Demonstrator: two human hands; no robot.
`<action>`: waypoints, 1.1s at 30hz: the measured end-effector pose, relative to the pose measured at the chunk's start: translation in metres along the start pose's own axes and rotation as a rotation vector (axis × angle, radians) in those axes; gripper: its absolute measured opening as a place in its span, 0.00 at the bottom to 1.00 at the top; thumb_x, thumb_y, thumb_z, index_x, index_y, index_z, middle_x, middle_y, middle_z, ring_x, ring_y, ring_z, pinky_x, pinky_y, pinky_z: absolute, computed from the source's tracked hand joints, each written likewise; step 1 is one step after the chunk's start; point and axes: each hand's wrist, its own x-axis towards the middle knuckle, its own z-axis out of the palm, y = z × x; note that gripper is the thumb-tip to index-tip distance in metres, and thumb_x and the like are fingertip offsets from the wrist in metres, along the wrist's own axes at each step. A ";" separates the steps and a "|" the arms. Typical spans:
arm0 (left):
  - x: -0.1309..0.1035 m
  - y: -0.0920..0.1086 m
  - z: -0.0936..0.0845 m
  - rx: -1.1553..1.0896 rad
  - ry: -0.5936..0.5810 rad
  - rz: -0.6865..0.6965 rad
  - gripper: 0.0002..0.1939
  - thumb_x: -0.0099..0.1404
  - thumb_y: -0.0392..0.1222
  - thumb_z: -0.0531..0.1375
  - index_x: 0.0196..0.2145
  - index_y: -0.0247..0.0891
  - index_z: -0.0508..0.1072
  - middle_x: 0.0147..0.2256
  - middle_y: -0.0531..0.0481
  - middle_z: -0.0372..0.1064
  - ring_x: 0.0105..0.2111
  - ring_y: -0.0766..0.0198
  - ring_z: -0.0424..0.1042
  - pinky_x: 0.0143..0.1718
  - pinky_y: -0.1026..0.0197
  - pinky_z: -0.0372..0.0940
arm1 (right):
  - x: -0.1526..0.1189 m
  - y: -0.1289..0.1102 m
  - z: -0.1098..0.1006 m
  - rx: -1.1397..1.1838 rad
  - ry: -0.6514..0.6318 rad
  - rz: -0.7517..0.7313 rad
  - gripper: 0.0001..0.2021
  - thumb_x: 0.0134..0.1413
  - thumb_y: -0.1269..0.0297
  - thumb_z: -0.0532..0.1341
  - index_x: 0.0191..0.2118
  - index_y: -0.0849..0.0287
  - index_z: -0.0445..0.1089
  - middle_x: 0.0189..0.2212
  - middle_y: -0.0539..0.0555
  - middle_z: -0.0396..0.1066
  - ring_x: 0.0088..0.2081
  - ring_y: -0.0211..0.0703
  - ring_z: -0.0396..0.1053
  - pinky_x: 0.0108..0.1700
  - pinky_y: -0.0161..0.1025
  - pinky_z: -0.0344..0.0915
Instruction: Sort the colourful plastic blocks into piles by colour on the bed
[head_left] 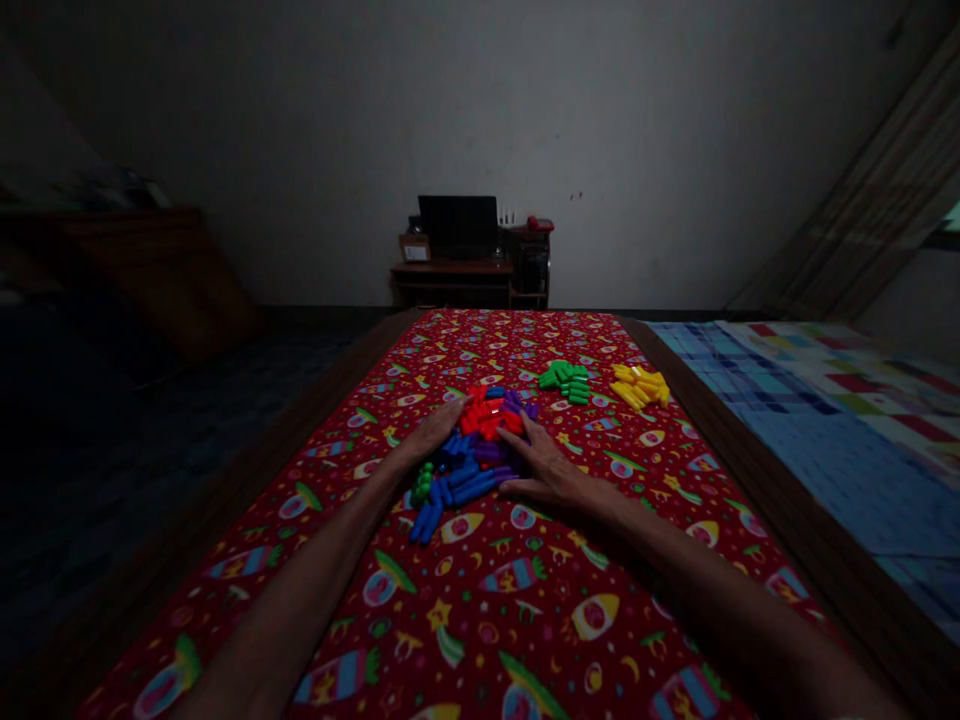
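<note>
A mixed heap of small glossy plastic pieces lies on the red patterned cloth (pixel 517 575). It has red pieces (pixel 484 415) at the far side, purple pieces (pixel 491 453) in the middle and blue pieces (pixel 465 482) nearer me. Several green pieces (pixel 422 485) sit at its left edge. My left hand (pixel 435 430) rests against the heap's left side, fingers stretched forward and partly hidden by the hand itself. From the right, my right hand (pixel 551 468) touches the red and purple pieces with its fingers spread. Neither hand grips a piece.
Farther off on the cloth are a green pile (pixel 566 382) and, right of it, a yellow pile (pixel 640 387). A desk with a dark monitor (pixel 458 225) stands against the wall. A checked bedspread (pixel 787 440) lies to the right, a wooden cabinet (pixel 161 280) to the left.
</note>
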 end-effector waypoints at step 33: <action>-0.023 -0.005 -0.012 0.008 0.511 -0.002 0.18 0.60 0.49 0.52 0.43 0.37 0.71 0.44 0.42 0.74 0.42 0.54 0.74 0.46 0.50 0.70 | 0.043 0.092 -0.101 0.147 0.600 0.482 0.16 0.53 0.57 0.54 0.25 0.63 0.72 0.21 0.50 0.67 0.26 0.38 0.63 0.27 0.32 0.54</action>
